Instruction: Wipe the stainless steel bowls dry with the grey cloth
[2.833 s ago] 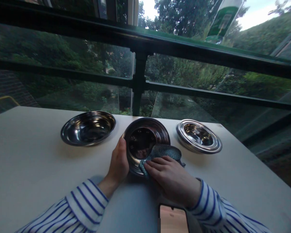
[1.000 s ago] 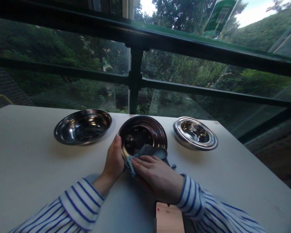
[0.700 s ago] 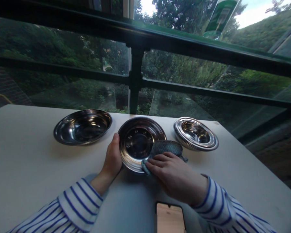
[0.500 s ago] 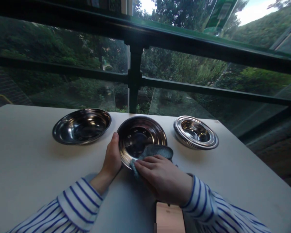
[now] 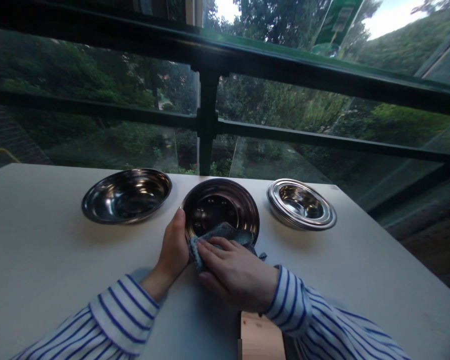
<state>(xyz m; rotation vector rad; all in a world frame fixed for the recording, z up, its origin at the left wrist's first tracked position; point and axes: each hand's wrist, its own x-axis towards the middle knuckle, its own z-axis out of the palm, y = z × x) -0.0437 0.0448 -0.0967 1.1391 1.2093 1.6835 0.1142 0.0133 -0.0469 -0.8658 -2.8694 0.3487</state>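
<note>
In the middle of the head view a shiny metal bowl (image 5: 221, 200) is tilted with its inside facing me. My left hand (image 5: 174, 247) grips its left rim, thumb on the upper edge and the other fingers hidden behind. A grey-blue cloth (image 5: 225, 231) is pinched in my right hand (image 5: 236, 272), folded over the bowl's near rim and lying partly inside it. The tips of my right thumb and fingers press the cloth against the lower left of the rim.
A larger metal bowl (image 5: 127, 196) sits at the left on the white table (image 5: 41, 250). Several nested metal bowls (image 5: 302, 204) stand at the right. A phone-like flat object (image 5: 262, 337) lies at the near edge. Behind the table is a green-framed window (image 5: 208, 100).
My right hand has slid left along the near rim with the cloth, which has bunched further into the bowl. My left hand keeps its hold; the bowl has barely shifted.
</note>
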